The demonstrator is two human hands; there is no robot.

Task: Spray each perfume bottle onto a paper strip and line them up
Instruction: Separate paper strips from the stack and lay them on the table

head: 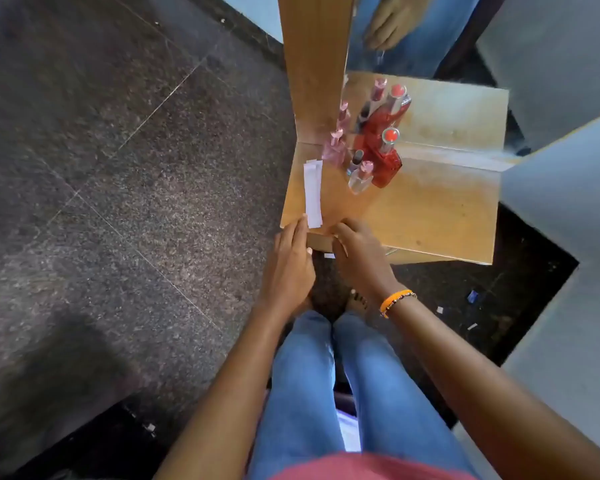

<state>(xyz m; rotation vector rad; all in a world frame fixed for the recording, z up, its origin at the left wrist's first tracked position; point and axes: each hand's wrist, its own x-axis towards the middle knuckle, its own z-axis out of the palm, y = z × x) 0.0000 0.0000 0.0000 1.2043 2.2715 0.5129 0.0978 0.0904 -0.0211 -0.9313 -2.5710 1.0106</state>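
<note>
From the head camera, both arms reach forward and down over blue-jeaned knees to the near left corner of a small wooden table (440, 216). The left hand (288, 268) lies flat, fingers straight and together, its tips touching the table's near edge just beside the near end of the paper strips (313, 194). The right hand (357, 254) is curled, knuckles up, at the same edge; a small white scrap shows under it, but whether the fingers pinch it I cannot tell. An orange bracelet (395, 301) circles the right wrist.

The paper strips lie in a loose stack along the table's left side, running from near to far. The perfume bottles cluster at the far left corner, well apart from the hands: a red bottle (383, 164) with a red cap, a pink bottle (335, 150), a clear bottle (361, 176) with a pink cap, and a small dark-capped one between them, blurred. A mirror (430, 109) behind repeats the bottles, so counting them is hard. White scraps lie on the dark floor (118, 168).
</note>
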